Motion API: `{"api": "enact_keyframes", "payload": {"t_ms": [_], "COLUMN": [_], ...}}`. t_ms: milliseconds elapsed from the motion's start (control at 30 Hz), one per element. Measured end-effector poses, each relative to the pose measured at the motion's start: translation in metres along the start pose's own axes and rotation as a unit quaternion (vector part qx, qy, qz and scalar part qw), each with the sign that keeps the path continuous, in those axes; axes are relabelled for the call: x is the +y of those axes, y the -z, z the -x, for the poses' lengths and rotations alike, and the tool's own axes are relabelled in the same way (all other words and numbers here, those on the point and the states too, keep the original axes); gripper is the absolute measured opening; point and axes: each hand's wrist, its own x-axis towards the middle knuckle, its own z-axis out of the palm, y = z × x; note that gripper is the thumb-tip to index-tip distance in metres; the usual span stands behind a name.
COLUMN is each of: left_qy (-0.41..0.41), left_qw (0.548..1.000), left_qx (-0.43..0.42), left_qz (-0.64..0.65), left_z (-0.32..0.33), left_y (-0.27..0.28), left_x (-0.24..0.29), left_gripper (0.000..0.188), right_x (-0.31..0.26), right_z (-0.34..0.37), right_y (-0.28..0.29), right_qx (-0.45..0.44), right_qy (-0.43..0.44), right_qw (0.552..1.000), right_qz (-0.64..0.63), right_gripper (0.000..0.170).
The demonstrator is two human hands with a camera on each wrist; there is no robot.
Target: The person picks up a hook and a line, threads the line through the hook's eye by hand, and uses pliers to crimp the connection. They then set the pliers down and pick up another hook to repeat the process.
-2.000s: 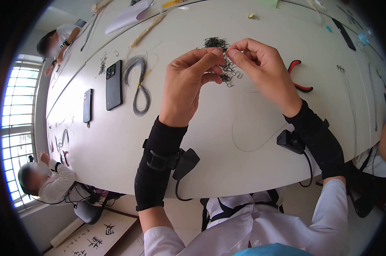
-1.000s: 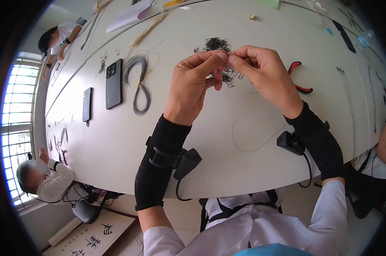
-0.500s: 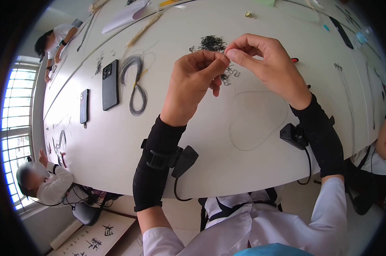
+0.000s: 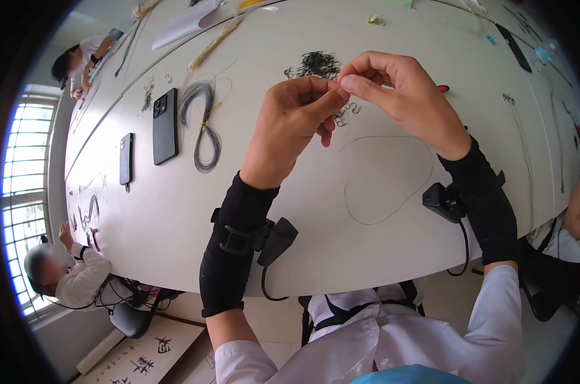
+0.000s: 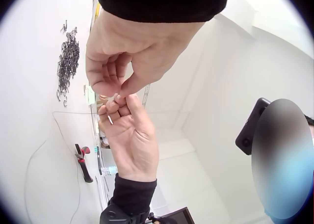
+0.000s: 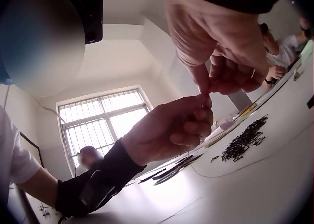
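Observation:
Both hands meet fingertip to fingertip above the white table. The left hand pinches thumb against index finger; the right hand does likewise, its tips touching the left's. Whatever lies between the tips is too small to make out. A thin line loops on the table below the hands; in the right wrist view a line hangs near the left hand. Behind the fingers lies a pile of small dark hooks, also seen in the left wrist view as a heap of hooks, with a few loose ones nearer.
Left of the hands lie a coil of grey line, a large phone and a smaller phone. Red-handled pliers lie beyond the right hand. Other people sit around the table, and a bottle stands at the far right.
Since the earliest frame, the view has shifted slightly and the right hand has moved so that it covers most of the pliers. The fingertips remain together, and more of the looped line shows on the table.

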Motion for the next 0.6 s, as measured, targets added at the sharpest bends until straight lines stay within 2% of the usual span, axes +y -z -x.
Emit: {"api": "enact_keyframes", "payload": {"t_ms": [400, 600], "left_qy": [-0.014, -0.014], "left_qw": [0.999, 0.999], "left_qx": [-0.004, -0.004], "left_qz": [0.039, 0.043], "left_z": [-0.0002, -0.0001], "left_y": [-0.0004, -0.0001], "left_x": [-0.0005, -0.0019], "left_gripper": [0.024, 0.022], "right_x": [0.0006, 0.0031], "right_z": [-0.0001, -0.0002], "right_y": [-0.0002, -0.0015], "right_qx": [0.012, 0.013], "right_qy": [-0.025, -0.021], "right_qw": [0.997, 0.997], "right_qz": [-0.073, -0.071], "right_gripper": [0.025, 0.027]}}
